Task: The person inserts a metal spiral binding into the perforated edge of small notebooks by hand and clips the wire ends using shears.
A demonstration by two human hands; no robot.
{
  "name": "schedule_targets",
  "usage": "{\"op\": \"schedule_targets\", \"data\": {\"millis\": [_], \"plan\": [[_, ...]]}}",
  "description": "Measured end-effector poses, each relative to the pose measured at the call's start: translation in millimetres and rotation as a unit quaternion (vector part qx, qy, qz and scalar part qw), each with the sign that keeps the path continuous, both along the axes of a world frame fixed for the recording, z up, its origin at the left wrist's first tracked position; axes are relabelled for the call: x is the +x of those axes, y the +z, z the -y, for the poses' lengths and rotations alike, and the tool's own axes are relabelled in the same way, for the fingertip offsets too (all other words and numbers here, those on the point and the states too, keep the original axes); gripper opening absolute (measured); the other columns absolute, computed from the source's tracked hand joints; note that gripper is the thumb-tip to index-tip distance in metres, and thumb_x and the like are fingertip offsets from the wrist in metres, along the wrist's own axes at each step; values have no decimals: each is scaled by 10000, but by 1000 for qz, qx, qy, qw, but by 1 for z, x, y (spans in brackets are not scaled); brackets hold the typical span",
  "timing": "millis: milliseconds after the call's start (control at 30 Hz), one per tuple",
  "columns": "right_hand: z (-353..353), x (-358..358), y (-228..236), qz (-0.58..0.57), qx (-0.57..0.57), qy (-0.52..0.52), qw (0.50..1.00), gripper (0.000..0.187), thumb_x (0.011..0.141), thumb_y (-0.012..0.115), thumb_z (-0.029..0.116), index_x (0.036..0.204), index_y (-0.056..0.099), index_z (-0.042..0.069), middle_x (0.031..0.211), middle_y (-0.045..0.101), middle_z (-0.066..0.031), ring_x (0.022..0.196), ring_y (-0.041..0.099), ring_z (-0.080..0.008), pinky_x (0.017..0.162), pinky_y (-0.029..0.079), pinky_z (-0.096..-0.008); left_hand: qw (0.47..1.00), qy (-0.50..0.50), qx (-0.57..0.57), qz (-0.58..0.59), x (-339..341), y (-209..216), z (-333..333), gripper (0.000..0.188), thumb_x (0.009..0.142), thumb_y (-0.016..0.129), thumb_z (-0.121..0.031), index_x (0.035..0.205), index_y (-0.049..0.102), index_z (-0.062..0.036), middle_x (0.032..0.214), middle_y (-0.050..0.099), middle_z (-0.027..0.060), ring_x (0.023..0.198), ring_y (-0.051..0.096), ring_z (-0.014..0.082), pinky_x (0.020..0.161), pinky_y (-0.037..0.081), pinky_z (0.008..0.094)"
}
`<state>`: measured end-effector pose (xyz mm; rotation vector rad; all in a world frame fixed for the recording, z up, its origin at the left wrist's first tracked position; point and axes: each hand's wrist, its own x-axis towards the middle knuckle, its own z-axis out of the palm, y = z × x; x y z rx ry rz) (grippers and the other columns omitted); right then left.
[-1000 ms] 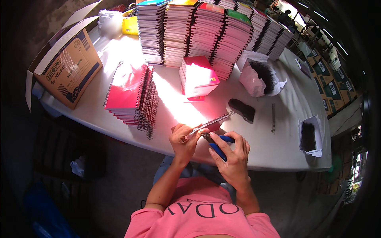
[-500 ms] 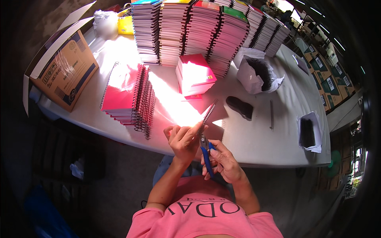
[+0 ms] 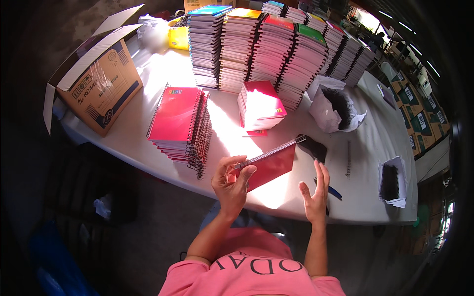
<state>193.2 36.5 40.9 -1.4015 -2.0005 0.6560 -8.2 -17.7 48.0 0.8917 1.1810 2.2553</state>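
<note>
A red spiral notebook (image 3: 273, 170) hangs from my left hand (image 3: 231, 186), pinched near one end of its wire spine. The spine slants up to the right, toward a dark, rounded object (image 3: 312, 148) lying on the table. My right hand (image 3: 315, 195) is raised with its fingers stretched out and nothing in it. Just beyond it, blue-handled pliers (image 3: 334, 192) lie on the table, partly hidden by the fingers. To the left stands a stack of red notebooks (image 3: 173, 118) with wire coils sticking out at its side.
A small pile of red-covered books (image 3: 261, 106) sits mid-table before tall stacks of spiral-bound books (image 3: 237, 49). An open cardboard box (image 3: 101, 89) stands left. At right are a paper-wrapped bundle of black coils (image 3: 335, 108), a loose coil (image 3: 348, 158) and another paper-wrapped bundle (image 3: 391, 182).
The pliers have left my right hand and now lie on the table. My right hand has opened and moved right. The notebook in my left hand has tilted so its cover shows.
</note>
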Motion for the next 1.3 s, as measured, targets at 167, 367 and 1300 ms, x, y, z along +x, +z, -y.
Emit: {"op": "schedule_targets", "data": {"millis": [167,367,1300], "plan": [[-12,-71,26,-558,-207,165,786,653,751,751,70,1299,402,4,1026,622,-103,886,618,-136,791,492,-239,982,88,95,-136,-15,38,22,228,803,684,3,993,558,4,921,556,73,813,545,112,719,459,230],[-53,-167,101,-596,-202,249,736,392,778,722,37,1137,563,36,795,629,-34,645,573,-39,494,418,-154,951,230,55,-198,-85,74,47,373,778,732,-87,1090,543,-9,1058,576,107,970,564,158,831,453,295],[-203,-109,16,-134,-90,52,986,319,710,787,257,793,659,-24,716,683,-86,682,630,-160,665,483,-313,866,426,166,-203,-105,53,32,524,994,244,-425,1253,406,1,1304,450,152,1241,428,252,1011,379,359]]}}
